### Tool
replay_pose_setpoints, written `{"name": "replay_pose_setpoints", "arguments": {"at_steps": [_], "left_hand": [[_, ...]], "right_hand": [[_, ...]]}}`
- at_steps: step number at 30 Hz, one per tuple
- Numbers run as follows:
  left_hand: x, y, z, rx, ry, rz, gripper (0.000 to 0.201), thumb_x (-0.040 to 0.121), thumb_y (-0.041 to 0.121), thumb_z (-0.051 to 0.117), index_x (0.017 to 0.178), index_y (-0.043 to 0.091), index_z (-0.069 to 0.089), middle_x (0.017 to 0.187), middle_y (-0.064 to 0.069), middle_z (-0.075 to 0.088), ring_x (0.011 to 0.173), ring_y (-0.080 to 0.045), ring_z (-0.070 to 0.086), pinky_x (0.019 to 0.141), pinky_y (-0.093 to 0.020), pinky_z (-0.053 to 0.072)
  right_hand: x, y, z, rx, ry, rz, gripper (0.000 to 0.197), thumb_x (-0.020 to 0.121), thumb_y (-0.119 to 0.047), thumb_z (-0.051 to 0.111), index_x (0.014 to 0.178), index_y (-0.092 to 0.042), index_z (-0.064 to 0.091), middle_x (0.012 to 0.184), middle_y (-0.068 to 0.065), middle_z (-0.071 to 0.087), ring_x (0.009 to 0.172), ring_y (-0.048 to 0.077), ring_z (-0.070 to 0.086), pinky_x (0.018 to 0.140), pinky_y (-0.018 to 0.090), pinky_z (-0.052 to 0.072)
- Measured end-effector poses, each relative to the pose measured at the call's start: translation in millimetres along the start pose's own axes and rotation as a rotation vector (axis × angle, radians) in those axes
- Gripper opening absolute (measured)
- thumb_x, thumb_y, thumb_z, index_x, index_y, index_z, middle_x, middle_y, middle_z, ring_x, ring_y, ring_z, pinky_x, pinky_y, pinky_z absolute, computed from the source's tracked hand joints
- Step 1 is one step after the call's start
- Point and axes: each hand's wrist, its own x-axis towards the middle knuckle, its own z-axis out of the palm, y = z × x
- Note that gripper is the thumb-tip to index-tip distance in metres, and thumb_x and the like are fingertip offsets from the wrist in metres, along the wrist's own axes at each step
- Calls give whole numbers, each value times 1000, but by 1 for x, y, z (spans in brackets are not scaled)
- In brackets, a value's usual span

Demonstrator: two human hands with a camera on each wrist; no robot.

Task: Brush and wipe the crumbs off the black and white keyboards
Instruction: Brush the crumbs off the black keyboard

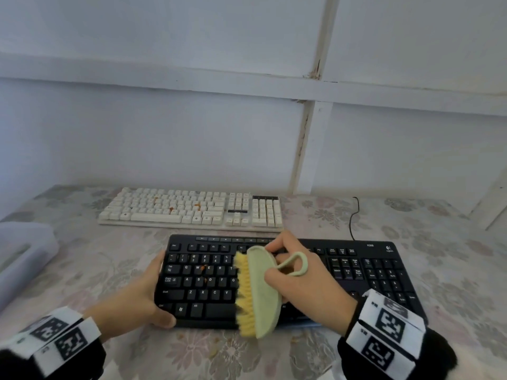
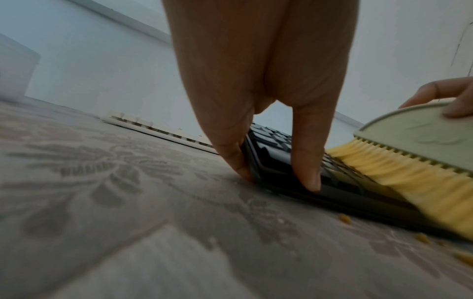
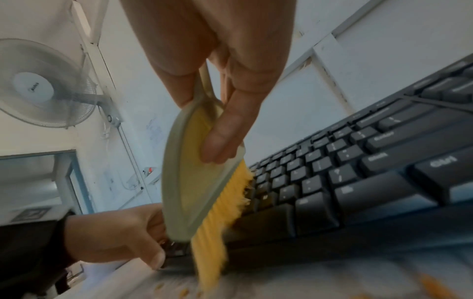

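Note:
The black keyboard point(image 1: 365, 272) lies near me on the flowered cloth, with orange crumbs point(image 1: 203, 267) on its letter keys. My left hand point(image 1: 142, 294) grips its left end, thumb on the front edge. My right hand point(image 1: 307, 281) holds a pale green brush point(image 1: 264, 294) with yellow bristles point(image 1: 242, 292), tilted on edge over the middle keys and front edge. In the right wrist view the brush point(image 3: 179, 182) has its bristles point(image 3: 217, 232) hanging past the keyboard point(image 3: 358, 172). The white keyboard point(image 1: 192, 208) lies behind, with crumbs point(image 1: 172, 209) on it.
Loose crumbs point(image 1: 214, 351) lie on the cloth in front of the black keyboard. A translucent plastic container point(image 1: 24, 259) stands at the left edge. A black cable point(image 1: 354, 218) runs back to the wall. A wall fan point(image 3: 43, 85) shows in the right wrist view.

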Motion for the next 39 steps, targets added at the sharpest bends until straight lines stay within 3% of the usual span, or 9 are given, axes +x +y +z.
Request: {"name": "replay_pose_setpoints", "arguments": {"at_steps": [3,8,13,17,21,24,30,35,39], "left_hand": [[0,-1,0,-1,-1,2,111,40,10,78,114,70,21,129,13,52,117,-11,54,98,-35,45],[0,-2,0,-27,-1,-13,112,39,7,78,114,68,22,125,11,55,114,-14,57,93,-36,48],[0,-2,-1,-11,13,-43,111,42,5,78,113,66,19,123,9,56,113,-14,58,96,-38,48],[1,-6,-3,9,19,-58,112,38,13,80,114,66,17,124,9,56,112,-15,58,98,-41,47],[0,-6,-3,9,16,-67,118,35,16,80,125,55,15,122,5,56,109,-17,60,96,-42,49],[0,-6,-3,21,10,-77,123,35,17,81,132,47,11,121,5,56,109,-16,60,96,-41,48],[1,-8,-5,25,3,-89,124,36,17,82,132,48,10,123,6,56,109,-15,60,96,-42,48],[1,-6,-3,25,7,-86,122,36,17,81,130,48,10,124,8,54,110,-14,58,96,-39,49],[1,-5,-3,29,7,-96,120,36,17,80,129,49,11,122,6,55,110,-15,59,97,-40,48]], "right_hand": [[1,-7,-4,9,-42,24,14,84,-5,55,97,-10,50,77,12,56,63,12,56,54,22,52],[23,-20,-13,147,201,-34,17,87,-2,55,100,-12,50,91,12,68,69,13,68,54,22,54],[32,-12,1,78,206,-28,18,87,-6,54,98,-17,47,97,18,66,85,32,68,67,45,59],[19,-6,12,9,99,-20,17,84,-9,54,93,-21,47,96,19,65,84,35,66,68,49,58],[7,-6,13,10,-17,-5,14,82,-9,55,92,-17,49,82,16,60,67,19,55,60,35,55],[10,-13,7,28,3,-3,13,84,-6,55,96,-10,50,86,15,62,65,13,58,54,22,52],[30,-15,-1,111,259,-56,17,88,-4,54,97,-17,48,88,11,67,70,15,68,57,31,59],[20,-6,12,19,124,-13,16,85,-7,54,96,-17,49,91,20,65,79,32,67,63,38,59],[11,-6,12,31,-16,20,13,84,-6,55,96,-11,50,80,14,59,64,13,58,55,25,55]]}}
